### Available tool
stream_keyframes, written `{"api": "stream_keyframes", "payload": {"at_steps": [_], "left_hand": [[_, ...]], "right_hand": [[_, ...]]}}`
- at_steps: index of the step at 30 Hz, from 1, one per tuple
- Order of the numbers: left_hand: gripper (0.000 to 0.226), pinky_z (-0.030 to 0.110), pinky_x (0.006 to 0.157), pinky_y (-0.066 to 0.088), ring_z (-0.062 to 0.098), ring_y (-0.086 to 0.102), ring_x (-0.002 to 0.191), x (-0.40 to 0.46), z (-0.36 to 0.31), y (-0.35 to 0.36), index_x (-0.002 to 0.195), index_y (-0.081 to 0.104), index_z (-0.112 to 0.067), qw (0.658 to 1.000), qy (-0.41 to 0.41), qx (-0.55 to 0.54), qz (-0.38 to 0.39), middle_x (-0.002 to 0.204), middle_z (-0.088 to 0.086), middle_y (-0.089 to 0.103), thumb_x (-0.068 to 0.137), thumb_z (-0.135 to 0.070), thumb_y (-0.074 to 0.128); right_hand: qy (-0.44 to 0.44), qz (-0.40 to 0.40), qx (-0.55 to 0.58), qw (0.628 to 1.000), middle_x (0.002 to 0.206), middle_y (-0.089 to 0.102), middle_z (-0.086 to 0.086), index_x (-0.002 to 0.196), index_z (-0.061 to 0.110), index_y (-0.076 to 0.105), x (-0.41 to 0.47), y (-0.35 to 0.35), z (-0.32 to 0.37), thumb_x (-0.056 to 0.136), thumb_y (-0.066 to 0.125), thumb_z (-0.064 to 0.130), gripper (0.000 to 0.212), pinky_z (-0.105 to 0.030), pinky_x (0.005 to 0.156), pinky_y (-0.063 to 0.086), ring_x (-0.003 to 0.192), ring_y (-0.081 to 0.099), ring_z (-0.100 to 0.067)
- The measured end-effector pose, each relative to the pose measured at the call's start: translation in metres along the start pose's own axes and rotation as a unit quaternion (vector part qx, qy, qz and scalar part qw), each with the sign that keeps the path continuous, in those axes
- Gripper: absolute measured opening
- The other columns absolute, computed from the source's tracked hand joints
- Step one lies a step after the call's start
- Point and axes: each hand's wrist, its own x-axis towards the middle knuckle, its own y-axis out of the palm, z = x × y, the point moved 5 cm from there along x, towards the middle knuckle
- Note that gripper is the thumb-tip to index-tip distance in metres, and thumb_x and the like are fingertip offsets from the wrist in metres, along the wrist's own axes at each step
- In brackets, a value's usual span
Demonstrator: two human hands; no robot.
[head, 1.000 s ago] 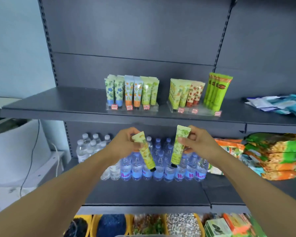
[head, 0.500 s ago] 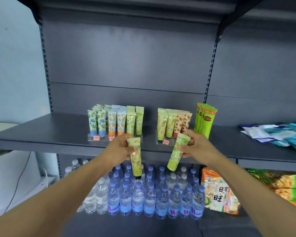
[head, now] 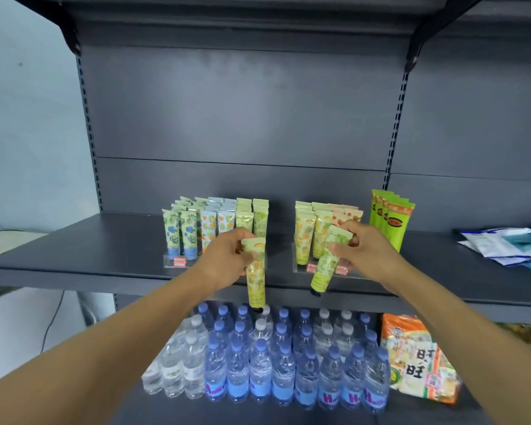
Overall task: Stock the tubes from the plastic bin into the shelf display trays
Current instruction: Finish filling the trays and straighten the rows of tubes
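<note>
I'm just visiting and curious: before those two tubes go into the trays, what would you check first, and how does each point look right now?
1. Left hand grips the yellow tube: ok.
2. Right hand grips the green tube: ok.
3. Caps point down, like the shelved tubes: ok.
4. Yellow tube upright: ok; green tube upright: not ok, tilted.
5. Matching rows: yellow prints stand in the right tray, green in the left tray; hands seem crossed: not ok.
6. Free slot in either tray: cannot tell.
</note>
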Motion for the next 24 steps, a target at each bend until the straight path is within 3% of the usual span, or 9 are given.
{"api": "stream_keyframes", "payload": {"at_steps": [3, 6, 9, 12, 14, 18, 21, 24], "left_hand": [[0.021, 0.032, 0.076, 0.055, 0.019, 0.056, 0.075, 0.014, -0.010, -0.009, 0.085, 0.053, -0.027, 1.000, 0.016, 0.020, -0.005, 0.079, 0.005, 0.058, 0.092, -0.008, 0.056], [0.024, 0.025, 0.055, 0.048, 0.022, 0.057, 0.074, 0.030, -0.025, -0.009, 0.079, 0.052, -0.029, 0.998, 0.034, 0.040, -0.016, 0.072, 0.001, 0.059, 0.091, -0.009, 0.059], [0.021, 0.043, 0.074, 0.053, 0.022, 0.056, 0.071, 0.051, -0.042, 0.001, 0.077, 0.056, -0.024, 0.998, 0.055, 0.041, -0.012, 0.068, 0.001, 0.059, 0.088, -0.007, 0.062], [0.012, 0.029, 0.066, 0.049, 0.016, 0.057, 0.071, 0.066, -0.060, 0.019, 0.081, 0.059, -0.018, 0.995, 0.082, 0.061, -0.008, 0.082, 0.005, 0.067, 0.086, -0.009, 0.064], [0.009, 0.021, 0.069, 0.043, 0.016, 0.062, 0.081, 0.076, -0.071, 0.032, 0.084, 0.061, -0.017, 0.991, 0.101, 0.088, -0.014, 0.090, 0.004, 0.069, 0.084, -0.011, 0.067], [0.012, 0.026, 0.077, 0.047, 0.018, 0.064, 0.088, 0.093, -0.087, 0.055, 0.081, 0.060, -0.019, 0.983, 0.129, 0.129, -0.001, 0.094, 0.003, 0.070, 0.082, -0.013, 0.069], [0.011, 0.032, 0.084, 0.050, 0.018, 0.064, 0.092, 0.106, -0.094, 0.068, 0.083, 0.061, -0.022, 0.974, 0.150, 0.172, 0.003, 0.095, -0.001, 0.069, 0.080, -0.017, 0.071], [0.011, 0.039, 0.096, 0.045, 0.018, 0.061, 0.101, 0.118, -0.095, 0.078, 0.088, 0.064, -0.023, 0.963, 0.161, 0.214, 0.010, 0.100, -0.004, 0.068, 0.080, -0.020, 0.070]], "right_hand": [[0.004, -0.019, -0.010, 1.000, 0.087, 0.062, -0.011, 0.122, 0.015, 0.054, 0.004, -0.003, 0.002, 0.087, 0.066, 0.024, 0.038, -0.048, 0.079, 0.055, 0.081, 0.065, -0.031], [0.009, -0.024, -0.024, 0.999, 0.097, 0.065, -0.013, 0.121, 0.013, 0.056, 0.004, -0.010, -0.001, 0.086, 0.066, 0.025, 0.038, -0.046, 0.080, 0.054, 0.087, 0.063, -0.029], [0.012, -0.038, -0.016, 0.999, 0.098, 0.065, -0.010, 0.119, 0.012, 0.056, 0.004, -0.020, -0.003, 0.089, 0.063, 0.022, 0.033, -0.046, 0.084, 0.053, 0.090, 0.063, -0.029], [0.000, -0.053, -0.018, 0.998, 0.089, 0.063, 0.001, 0.105, 0.016, 0.059, 0.005, -0.032, -0.004, 0.091, 0.060, 0.019, 0.015, -0.037, 0.080, 0.052, 0.084, 0.060, -0.021], [-0.010, -0.057, -0.014, 0.998, 0.082, 0.061, 0.006, 0.094, 0.021, 0.057, 0.004, -0.039, -0.005, 0.091, 0.059, 0.016, 0.006, -0.031, 0.073, 0.049, 0.075, 0.057, -0.015], [-0.016, -0.053, -0.013, 0.998, 0.082, 0.062, 0.007, 0.079, 0.029, 0.054, 0.003, -0.042, -0.009, 0.091, 0.059, 0.014, 0.020, -0.031, 0.073, 0.049, 0.077, 0.057, -0.015], [-0.014, -0.049, -0.010, 0.999, 0.083, 0.061, 0.010, 0.086, 0.026, 0.055, 0.004, -0.041, -0.016, 0.091, 0.060, 0.016, 0.013, -0.033, 0.077, 0.052, 0.081, 0.059, -0.014], [-0.021, -0.048, -0.020, 0.998, 0.080, 0.059, 0.012, 0.089, 0.025, 0.055, 0.004, -0.039, -0.022, 0.091, 0.060, 0.018, 0.009, -0.023, 0.065, 0.047, 0.071, 0.056, -0.008]]}}
